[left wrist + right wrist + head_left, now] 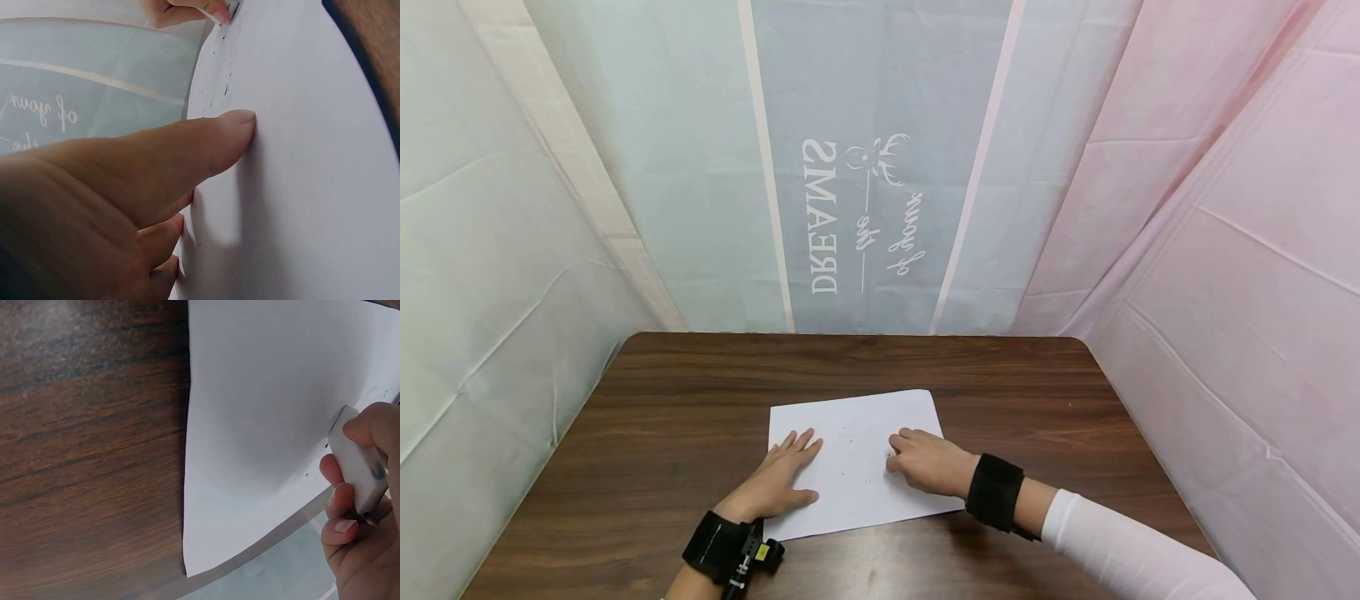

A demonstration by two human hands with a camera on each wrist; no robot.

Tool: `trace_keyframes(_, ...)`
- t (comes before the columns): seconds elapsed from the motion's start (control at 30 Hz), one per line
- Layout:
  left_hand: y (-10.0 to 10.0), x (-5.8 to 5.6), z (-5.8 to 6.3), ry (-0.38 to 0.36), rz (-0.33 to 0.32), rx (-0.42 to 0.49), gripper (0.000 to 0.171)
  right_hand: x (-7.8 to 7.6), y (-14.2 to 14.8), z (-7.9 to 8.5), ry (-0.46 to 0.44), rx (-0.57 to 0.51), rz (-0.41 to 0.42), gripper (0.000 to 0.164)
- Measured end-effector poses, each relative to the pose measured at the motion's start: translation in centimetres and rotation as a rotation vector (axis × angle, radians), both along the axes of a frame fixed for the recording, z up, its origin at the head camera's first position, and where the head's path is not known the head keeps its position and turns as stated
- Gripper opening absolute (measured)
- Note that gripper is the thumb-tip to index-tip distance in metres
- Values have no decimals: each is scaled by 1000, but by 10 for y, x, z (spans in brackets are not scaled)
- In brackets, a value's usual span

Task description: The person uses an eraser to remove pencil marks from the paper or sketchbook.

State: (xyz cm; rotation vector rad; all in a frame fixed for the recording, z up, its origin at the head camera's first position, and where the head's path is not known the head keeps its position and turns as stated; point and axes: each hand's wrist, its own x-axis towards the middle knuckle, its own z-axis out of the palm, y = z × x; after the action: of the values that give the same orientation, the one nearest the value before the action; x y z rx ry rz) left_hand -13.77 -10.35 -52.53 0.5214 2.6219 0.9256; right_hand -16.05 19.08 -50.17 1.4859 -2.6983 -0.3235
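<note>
A white sheet of paper (857, 492) lies on the table, with small dark crumbs scattered over its middle. My left hand (778, 479) rests flat on the left part of the sheet, fingers spread; its thumb touches the paper in the left wrist view. Over the right part of the sheet, my right hand (931, 461) pinches a white eraser (355, 459) between thumb and curled fingers. One end of the eraser meets the paper, and a grey smudge marks its side. From the head view the eraser is mostly hidden by the fingers.
The dark wooden table (685, 417) extends around the sheet on all sides. A grey-blue printed curtain (880, 83) hangs behind its far edge, and pale fabric walls (1247, 292) stand at both sides. Black straps (995, 492) wrap both wrists.
</note>
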Motion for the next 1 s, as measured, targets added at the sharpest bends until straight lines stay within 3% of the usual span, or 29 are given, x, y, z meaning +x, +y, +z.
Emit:
trace_keyframes(0.87, 1, 2, 3, 11, -12, -12, 76, 1, 4, 0, -8, -23, -15, 13)
trace_keyframes(1.0, 1, 1, 2, 15, -11, -22, 76, 1, -4, 6, -17, -55, -11, 14)
